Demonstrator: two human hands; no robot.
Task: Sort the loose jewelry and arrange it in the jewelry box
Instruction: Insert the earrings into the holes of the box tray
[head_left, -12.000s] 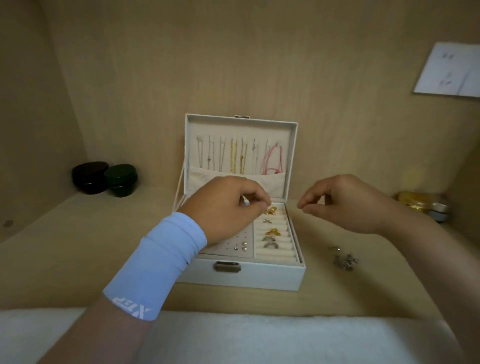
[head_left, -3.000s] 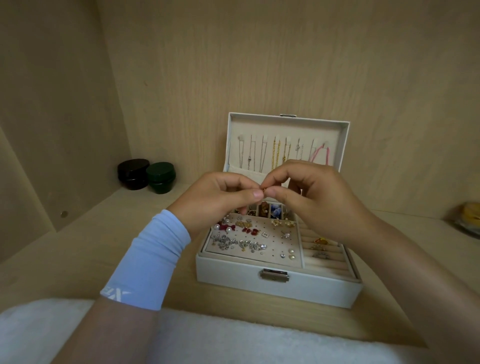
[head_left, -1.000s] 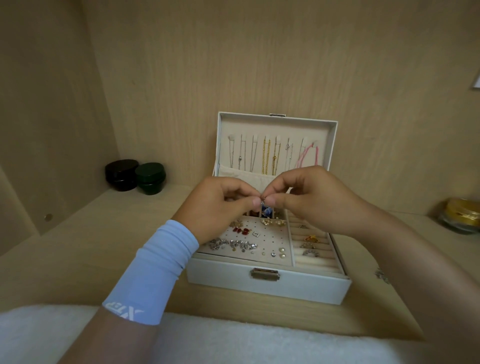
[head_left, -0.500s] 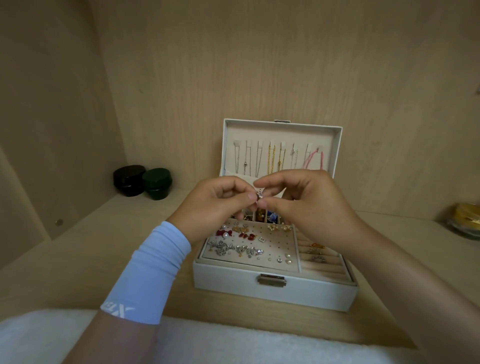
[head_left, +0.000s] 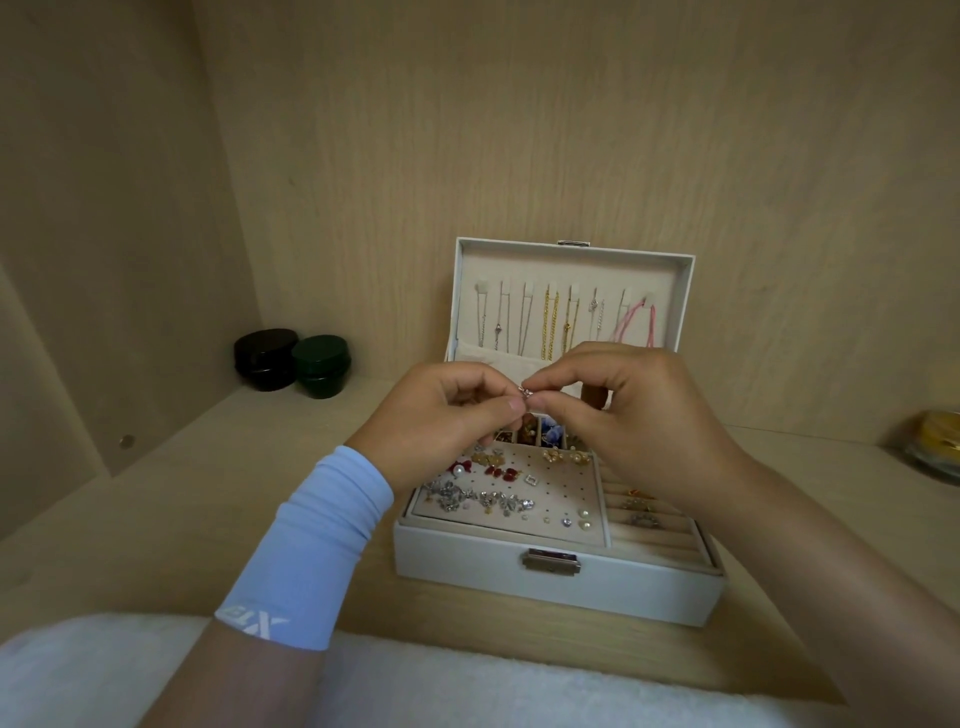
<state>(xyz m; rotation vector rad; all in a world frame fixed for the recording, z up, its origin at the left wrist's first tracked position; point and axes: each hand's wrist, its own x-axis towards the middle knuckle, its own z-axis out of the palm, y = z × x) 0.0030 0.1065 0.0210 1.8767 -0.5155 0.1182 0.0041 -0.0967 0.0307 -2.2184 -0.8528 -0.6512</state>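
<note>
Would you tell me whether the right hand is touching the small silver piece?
Touching: the head view shows the right hand pinching the small silver piece between thumb and forefinger.

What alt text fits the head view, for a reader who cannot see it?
The left hand and the right hand pinch one small metal piece above the open white jewelry box, which holds earrings, rings and hanging chains.
</note>
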